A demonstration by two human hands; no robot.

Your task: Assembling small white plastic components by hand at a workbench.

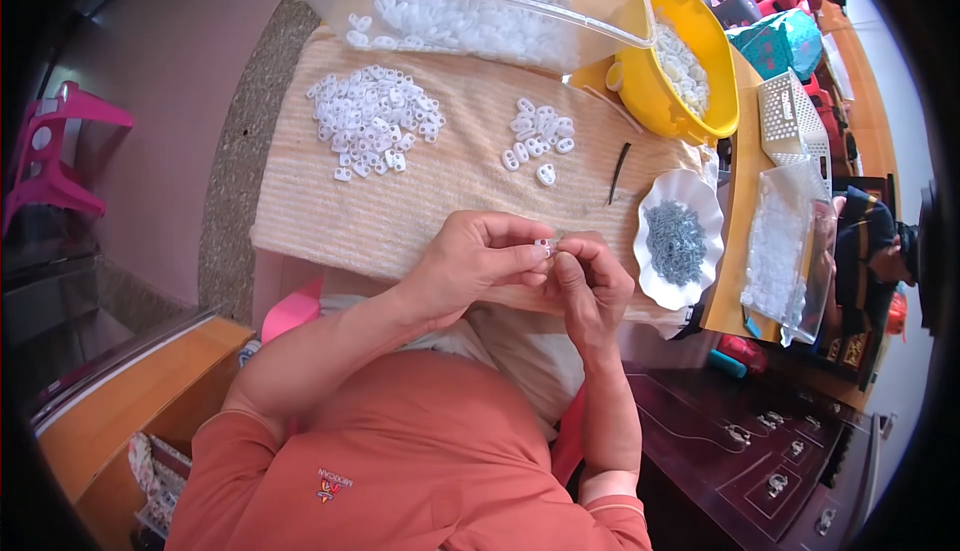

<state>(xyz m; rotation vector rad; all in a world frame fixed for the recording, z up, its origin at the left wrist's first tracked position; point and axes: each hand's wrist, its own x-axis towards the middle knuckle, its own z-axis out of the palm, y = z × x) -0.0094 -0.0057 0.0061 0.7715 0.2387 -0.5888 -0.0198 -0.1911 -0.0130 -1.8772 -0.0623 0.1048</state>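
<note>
Above the near edge of the cloth-covered table, my left hand (475, 261) pinches a small white plastic piece (543, 247) with holes between thumb and fingertips. My right hand (594, 286) is closed right beside it, thumb and forefinger pressed together at the piece's right end. Whatever sits in the right fingertips is too small to name. Beyond my hands, a large pile of squarish white plastic pieces (370, 121) lies to the left, and a smaller group of oval white pieces (540, 129) to the right. Small grey metal parts (676, 241) fill a white wavy-rimmed dish (650, 289) near my right hand.
At the far edge stands a clear plastic bin (605, 26) of white pieces, with a yellow basin (722, 116) beside it. A thin black strip (619, 173) lies near the dish. Farther right are a white perforated basket (790, 116) and a clear bag (775, 261) of white pieces.
</note>
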